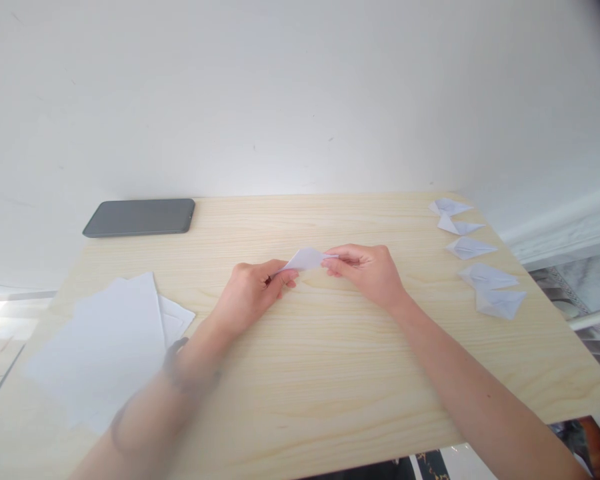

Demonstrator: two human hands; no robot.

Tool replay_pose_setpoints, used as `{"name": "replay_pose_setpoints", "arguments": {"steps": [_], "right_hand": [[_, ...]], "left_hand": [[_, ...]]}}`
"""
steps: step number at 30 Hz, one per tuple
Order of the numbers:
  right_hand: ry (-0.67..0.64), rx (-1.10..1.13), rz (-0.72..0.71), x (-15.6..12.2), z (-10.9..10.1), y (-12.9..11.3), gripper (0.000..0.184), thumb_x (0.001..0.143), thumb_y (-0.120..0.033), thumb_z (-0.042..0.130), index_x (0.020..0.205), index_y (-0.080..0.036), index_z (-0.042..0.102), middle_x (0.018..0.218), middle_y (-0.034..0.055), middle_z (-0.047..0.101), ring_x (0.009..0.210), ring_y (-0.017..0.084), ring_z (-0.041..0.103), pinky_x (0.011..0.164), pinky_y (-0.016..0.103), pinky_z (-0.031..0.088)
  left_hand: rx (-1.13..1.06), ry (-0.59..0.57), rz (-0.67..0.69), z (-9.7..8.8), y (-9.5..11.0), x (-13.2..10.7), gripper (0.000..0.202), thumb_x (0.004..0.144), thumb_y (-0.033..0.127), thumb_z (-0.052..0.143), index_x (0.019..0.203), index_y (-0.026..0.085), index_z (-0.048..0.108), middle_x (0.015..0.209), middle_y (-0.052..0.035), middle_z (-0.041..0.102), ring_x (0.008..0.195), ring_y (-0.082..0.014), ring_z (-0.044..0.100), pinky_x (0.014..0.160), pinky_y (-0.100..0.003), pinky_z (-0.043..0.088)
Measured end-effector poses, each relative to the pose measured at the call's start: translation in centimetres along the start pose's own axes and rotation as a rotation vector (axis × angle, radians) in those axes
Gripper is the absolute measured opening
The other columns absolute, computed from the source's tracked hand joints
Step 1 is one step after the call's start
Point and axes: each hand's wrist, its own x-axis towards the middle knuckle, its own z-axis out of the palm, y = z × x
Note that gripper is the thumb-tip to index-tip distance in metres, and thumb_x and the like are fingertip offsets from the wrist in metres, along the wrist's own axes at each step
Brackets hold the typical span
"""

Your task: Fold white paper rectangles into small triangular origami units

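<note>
A small folded piece of white paper (307, 259) is held just above the middle of the table, stretched between both hands. My left hand (257, 288) pinches its left end between thumb and fingers. Its right, narrow end is pinched by my right hand (367, 268). The ends of the paper are partly hidden by the fingers. Dark bands circle my left wrist and forearm.
White paper sheets (115, 333) lie loosely stacked on the left of the light wooden table (300, 373). A dark phone (140, 218) lies at the back left, near the wall (290, 100). Several folded paper pieces (473, 248) line the right side.
</note>
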Motion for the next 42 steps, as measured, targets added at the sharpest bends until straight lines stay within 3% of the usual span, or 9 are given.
{"name": "replay_pose_setpoints", "arguments": {"steps": [7,14,20,23,27,31,37,42], "right_hand": [[0.005,0.062,0.091,0.25,-0.38,-0.1,0.022,0.073,-0.038,0.067,0.081,-0.019,0.074,0.066,0.0018,0.071,0.062,0.016,0.067,0.06,0.026,0.053],[-0.047,0.164,0.135,0.35,-0.39,-0.02,0.026,0.076,-0.04,0.063,0.089,-0.019,0.072,0.074,0.0031,0.073,0.07,0.017,0.069,0.069,0.028,0.055],[-0.051,0.142,0.079,0.01,0.0,0.03,0.023,0.077,-0.038,0.063,0.087,-0.019,0.072,0.073,0.0015,0.072,0.068,0.015,0.067,0.066,0.025,0.054],[-0.054,0.114,0.048,-0.08,0.11,-0.06,0.02,0.077,-0.037,0.063,0.084,-0.02,0.072,0.072,-0.0001,0.071,0.067,0.013,0.066,0.063,0.022,0.052],[-0.086,0.091,0.039,-0.08,0.09,-0.08,0.018,0.075,-0.036,0.065,0.083,-0.021,0.072,0.082,0.0003,0.072,0.073,0.014,0.065,0.063,0.022,0.05],[-0.07,0.109,0.053,0.03,0.25,0.06,0.02,0.074,-0.037,0.065,0.084,-0.021,0.072,0.082,0.0015,0.072,0.072,0.015,0.065,0.062,0.024,0.05],[-0.069,0.112,0.039,0.24,0.31,0.15,0.022,0.078,-0.036,0.061,0.085,-0.019,0.072,0.072,0.0015,0.07,0.066,0.014,0.064,0.063,0.024,0.051],[-0.038,0.16,0.066,0.2,0.2,0.16,0.023,0.078,-0.037,0.061,0.088,-0.018,0.071,0.073,0.0018,0.071,0.069,0.015,0.067,0.068,0.026,0.054]], "left_hand": [[-0.024,0.04,-0.004,-0.01,-0.18,0.01,0.036,0.086,0.04,0.05,0.062,0.018,0.065,0.049,0.0038,0.062,0.041,-0.0077,0.048,0.047,-0.02,0.038],[0.04,0.048,0.053,-0.27,-0.11,0.1,0.036,0.092,0.034,0.04,0.081,0.019,0.07,0.07,-0.0007,0.067,0.054,-0.0096,0.054,0.057,-0.021,0.04],[-0.051,0.045,-0.002,-0.07,-0.65,0.21,0.031,0.081,0.044,0.055,0.096,0.019,0.066,0.081,-0.0007,0.068,0.057,-0.0101,0.052,0.054,-0.02,0.04],[-0.017,-0.009,-0.022,-0.05,-0.7,0.15,0.031,0.078,0.047,0.059,0.088,0.019,0.067,0.068,0.003,0.065,0.052,-0.0091,0.049,0.051,-0.019,0.038],[0.038,0.006,-0.032,-0.15,-0.59,0.1,0.032,0.081,0.045,0.054,0.074,0.017,0.068,0.048,0.0061,0.053,0.043,-0.0069,0.038,0.044,-0.019,0.031],[0.007,0.019,-0.037,-0.21,-0.42,0.12,0.033,0.084,0.043,0.051,0.072,0.018,0.069,0.049,0.0062,0.055,0.04,-0.0061,0.033,0.042,-0.02,0.028],[-0.044,-0.032,-0.03,-0.3,-0.16,0.28,0.033,0.088,0.04,0.045,0.078,0.019,0.069,0.059,0.0042,0.064,0.041,-0.0069,0.039,0.045,-0.019,0.032],[-0.038,-0.013,-0.084,-0.32,-0.03,0.45,0.036,0.085,0.043,0.048,0.069,0.018,0.068,0.05,0.0037,0.059,0.039,-0.0075,0.038,0.042,-0.02,0.03]]}}
